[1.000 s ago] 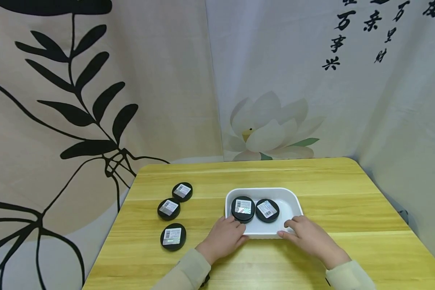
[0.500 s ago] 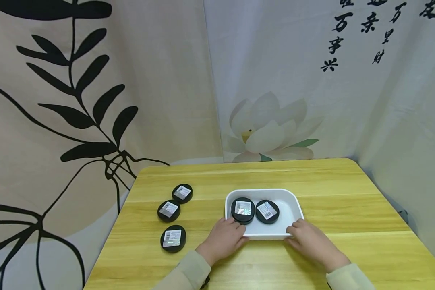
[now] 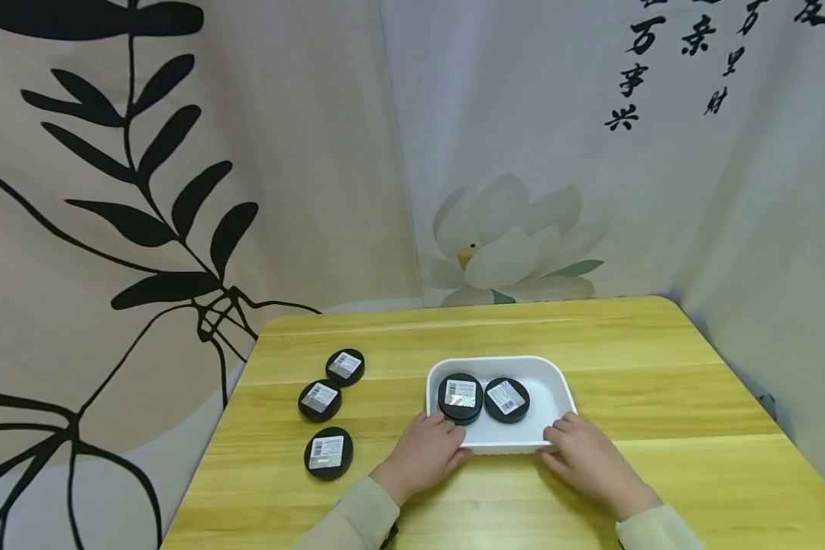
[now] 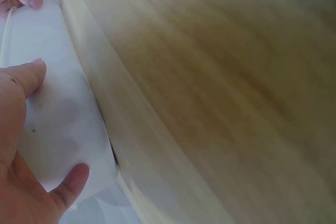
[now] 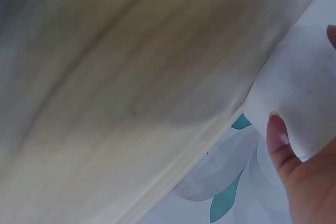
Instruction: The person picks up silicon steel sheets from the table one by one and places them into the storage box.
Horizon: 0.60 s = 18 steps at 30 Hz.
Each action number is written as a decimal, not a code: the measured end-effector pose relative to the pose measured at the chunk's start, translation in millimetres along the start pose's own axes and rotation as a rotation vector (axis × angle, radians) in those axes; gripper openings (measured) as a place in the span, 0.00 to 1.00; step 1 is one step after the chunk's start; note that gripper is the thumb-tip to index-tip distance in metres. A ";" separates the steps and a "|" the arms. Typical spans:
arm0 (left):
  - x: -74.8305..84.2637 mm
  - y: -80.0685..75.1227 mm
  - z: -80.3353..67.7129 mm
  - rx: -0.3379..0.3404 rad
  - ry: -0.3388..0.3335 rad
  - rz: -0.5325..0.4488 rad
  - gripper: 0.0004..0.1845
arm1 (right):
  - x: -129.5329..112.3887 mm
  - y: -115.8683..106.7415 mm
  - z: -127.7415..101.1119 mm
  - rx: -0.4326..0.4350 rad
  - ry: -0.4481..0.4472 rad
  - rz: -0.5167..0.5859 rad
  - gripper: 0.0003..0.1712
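A white rectangular tray (image 3: pixel 551 393) stands on the table, holding black round flat tins with white barcode labels. The left tin (image 3: pixel 461 399) looks stacked on another, and a second labelled tin (image 3: pixel 506 399) sits right beside it. My left hand (image 3: pixel 422 452) grips the tray's near left corner, fingers over the rim. At the near right corner, my right hand (image 3: pixel 591 461) holds the rim, its fingers curled over the edge and thumb below. The left wrist view shows the left hand (image 4: pixel 26 182) against the tray wall; in the right wrist view the right thumb (image 5: pixel 278 145) presses that wall.
Left of the tray on the wooden table (image 3: pixel 660 367) lie three more black tins: a far one (image 3: pixel 345 367), a middle one (image 3: pixel 319 400) touching it, and a nearer one (image 3: pixel 328 453). A printed curtain (image 3: pixel 330 153) hangs behind the table's far edge.
My right hand has shifted slightly right and closed its fingers over the tray's near right rim. My left hand, the tray and the tins have stayed in place.
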<state>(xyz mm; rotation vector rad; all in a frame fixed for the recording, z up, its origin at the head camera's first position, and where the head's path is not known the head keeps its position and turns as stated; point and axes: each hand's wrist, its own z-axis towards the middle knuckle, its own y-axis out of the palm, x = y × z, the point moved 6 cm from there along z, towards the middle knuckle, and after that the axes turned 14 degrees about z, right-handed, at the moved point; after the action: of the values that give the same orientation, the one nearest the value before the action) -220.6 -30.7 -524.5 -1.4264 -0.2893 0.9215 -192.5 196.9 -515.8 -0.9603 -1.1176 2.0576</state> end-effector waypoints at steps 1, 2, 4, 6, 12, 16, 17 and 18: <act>0.3 -0.3 0.0 -0.001 0.000 -0.002 0.17 | 0.5 0.0 -0.3 0.001 0.002 -0.001 0.14; 0.5 -0.5 -0.1 -0.002 -0.001 -0.003 0.17 | 0.7 0.1 -0.6 0.002 0.000 -0.001 0.14; 1.1 -0.6 -0.1 -0.003 0.000 -0.005 0.17 | 1.3 0.4 -1.4 0.006 0.002 0.010 0.13; 1.2 -0.4 -0.8 -0.005 -0.002 -0.008 0.17 | 1.1 0.5 -1.8 0.011 -0.001 0.037 0.13; 0.3 2.3 -3.8 -0.006 -0.010 -0.013 0.17 | 1.8 3.3 -2.7 -0.018 0.009 0.115 0.11; -0.2 2.8 -2.3 0.010 -0.004 -0.012 0.17 | 4.3 3.5 -2.4 -0.009 0.022 0.129 0.12; -0.7 2.5 -1.9 0.014 -0.003 -0.010 0.17 | 4.7 3.6 -1.9 -0.001 0.018 0.130 0.12; -0.9 2.7 -1.5 0.016 -0.003 -0.007 0.17 | 5.1 3.7 -1.3 0.007 0.011 0.131 0.13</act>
<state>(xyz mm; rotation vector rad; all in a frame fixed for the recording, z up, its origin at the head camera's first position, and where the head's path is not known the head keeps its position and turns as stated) -221.1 -32.7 -526.9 -1.4091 -0.2883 0.9186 -194.9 199.7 -521.1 -1.0654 -1.0665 2.1558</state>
